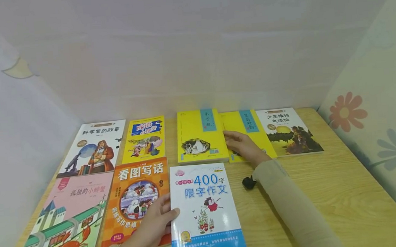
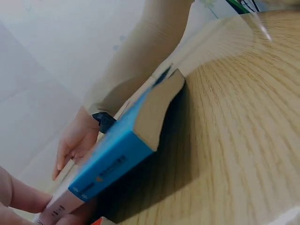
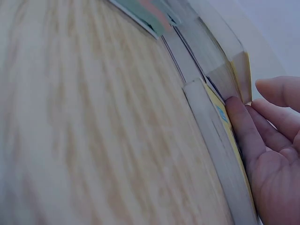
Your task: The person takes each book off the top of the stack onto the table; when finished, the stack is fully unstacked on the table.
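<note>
My left hand (image 1: 148,228) pinches the left edge of a white-and-blue paperback book (image 1: 205,212), thumb on its cover. In the left wrist view the blue end of this book (image 2: 112,154) stands tilted, raised off the tabletop. Over at the back row, my right hand (image 1: 243,145) lies across a yellow book (image 1: 254,134) with a blue title strip. Its fingertips reach the right edge of a similar yellow book (image 1: 195,137) on the left. In the right wrist view the fingers (image 3: 246,126) touch the book edges, with the thumb held apart.
An orange book (image 1: 142,174) lies beside the left hand, with a pink-and-green crab book (image 1: 86,210) farther left. Behind them are a white scientist book (image 1: 91,147) and a smaller yellow book (image 1: 143,143). Another white book (image 1: 289,131) ends the back row, near the wall (image 1: 194,77).
</note>
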Available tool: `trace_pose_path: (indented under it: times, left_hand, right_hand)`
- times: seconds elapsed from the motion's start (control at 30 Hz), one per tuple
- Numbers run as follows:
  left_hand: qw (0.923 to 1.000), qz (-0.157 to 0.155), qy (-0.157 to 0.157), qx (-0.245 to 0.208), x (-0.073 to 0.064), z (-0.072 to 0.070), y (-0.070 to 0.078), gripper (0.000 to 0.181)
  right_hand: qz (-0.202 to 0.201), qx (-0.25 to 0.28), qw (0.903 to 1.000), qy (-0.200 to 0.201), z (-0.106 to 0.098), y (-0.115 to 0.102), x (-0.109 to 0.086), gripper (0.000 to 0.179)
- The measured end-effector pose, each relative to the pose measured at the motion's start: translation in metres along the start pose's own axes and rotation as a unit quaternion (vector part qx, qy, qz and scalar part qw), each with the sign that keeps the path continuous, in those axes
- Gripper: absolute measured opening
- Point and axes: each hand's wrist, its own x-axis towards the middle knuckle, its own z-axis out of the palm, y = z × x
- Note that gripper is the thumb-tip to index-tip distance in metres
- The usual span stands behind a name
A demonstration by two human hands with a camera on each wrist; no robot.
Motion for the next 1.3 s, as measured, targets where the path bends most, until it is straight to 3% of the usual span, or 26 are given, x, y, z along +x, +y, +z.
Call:
trace_pose_path:
  times: [0.27, 0.37, 0.53, 0.6, 0.7, 0.83, 0.97, 1.17, 1.23, 1.3]
  left_hand:
    - [0.9963, -0.018, 0.071, 0.045, 0.007, 0.010, 0.006, 0.062]
    - [0.9973, -0.019, 0.047, 0.054, 0.006, 0.009, 0.010, 0.065]
    - [0.9964, -0.008, -0.042, 0.073, 0.003, -0.001, 0.024, 0.065]
    - [0.9950, -0.004, -0.050, 0.086, 0.002, -0.006, 0.032, 0.063]
    - [0.9903, 0.015, -0.033, 0.134, 0.000, -0.015, 0.046, 0.060]
    - [0.9747, 0.058, -0.003, 0.216, 0.005, -0.025, 0.063, 0.057]
    - [0.9648, 0.080, 0.023, 0.250, 0.024, -0.030, 0.074, 0.054]
    - [0.9479, 0.100, 0.090, 0.289, 0.074, -0.030, 0.076, 0.051]
    - [0.9492, 0.111, 0.096, 0.278, 0.091, -0.030, 0.076, 0.051]
    - [0.9557, 0.109, 0.094, 0.257, 0.105, -0.029, 0.077, 0.053]
  right_hand:
    - [0.001, 0.000, 1.0000, 0.006, 0.000, 0.000, 0.001, 0.050]
    - [-0.001, 0.000, 1.0000, 0.006, 0.001, 0.000, 0.001, 0.050]
    - [0.005, -0.002, 0.9999, 0.009, 0.001, -0.001, 0.002, 0.050]
    - [0.008, -0.003, 0.9999, 0.008, 0.001, 0.000, 0.002, 0.049]
    - [0.009, -0.006, 0.9999, 0.007, 0.001, 0.000, 0.001, 0.050]
    - [0.006, -0.014, 0.9999, 0.008, 0.001, 0.000, 0.000, 0.053]
    - [0.003, -0.034, 0.9993, 0.017, 0.001, -0.001, 0.001, 0.059]
    - [0.000, -0.063, 0.9975, 0.033, 0.007, -0.002, 0.000, 0.069]
    - [0.000, -0.068, 0.9971, 0.034, 0.009, -0.002, 0.000, 0.072]
    - [0.002, -0.072, 0.9966, 0.040, 0.011, 0.000, 0.000, 0.073]
